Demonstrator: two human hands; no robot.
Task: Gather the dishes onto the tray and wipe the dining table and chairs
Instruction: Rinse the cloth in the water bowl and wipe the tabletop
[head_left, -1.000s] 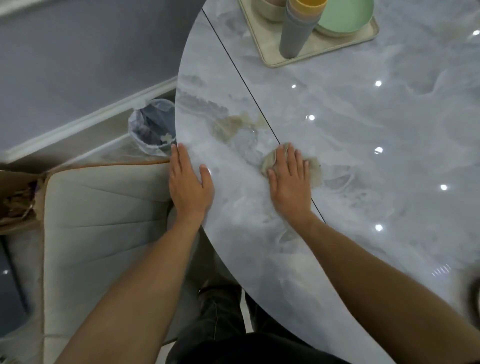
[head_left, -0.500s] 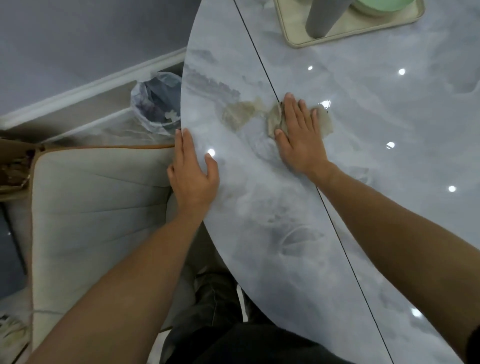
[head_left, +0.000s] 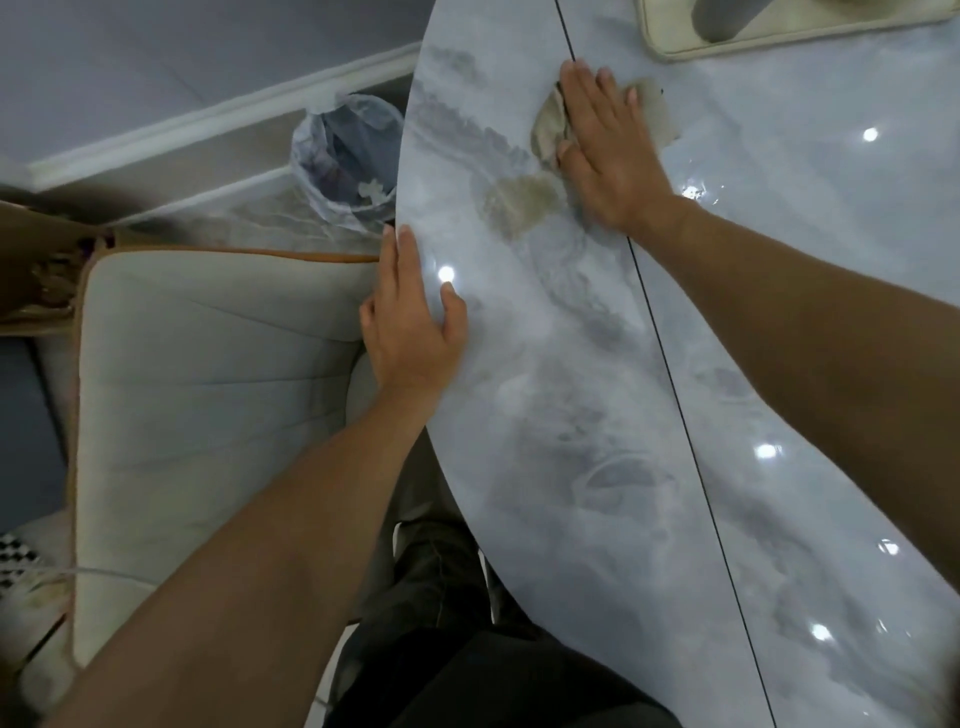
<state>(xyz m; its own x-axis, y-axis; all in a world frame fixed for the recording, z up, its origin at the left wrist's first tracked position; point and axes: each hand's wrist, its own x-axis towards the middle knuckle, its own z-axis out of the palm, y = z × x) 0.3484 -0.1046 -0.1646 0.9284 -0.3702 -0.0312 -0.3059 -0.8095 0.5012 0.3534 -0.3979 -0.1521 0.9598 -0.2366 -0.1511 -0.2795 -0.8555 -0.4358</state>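
Note:
My right hand (head_left: 610, 156) lies flat with straight fingers on a beige cloth (head_left: 655, 111), pressing it onto the glossy grey marble table (head_left: 597, 467) near the dark seam. My left hand (head_left: 410, 322) rests flat on the table's curved left edge, thumb on the top. The cream tray (head_left: 769, 36) shows at the top right edge, with the base of a grey cup (head_left: 719, 21) on it; the other dishes are out of frame. A brownish patch in the marble (head_left: 519, 202) lies just below the cloth.
A cream upholstered chair (head_left: 208, 389) with an orange-trimmed edge stands at the left, against the table. A small bin lined with a clear bag (head_left: 348, 156) sits on the floor beyond it, near the white skirting board. My dark trousers show at the bottom.
My right hand has slid the cloth away from me across the table, toward the tray. My left hand has stayed on the table's edge. The view has tilted down, cutting off most of the tray.

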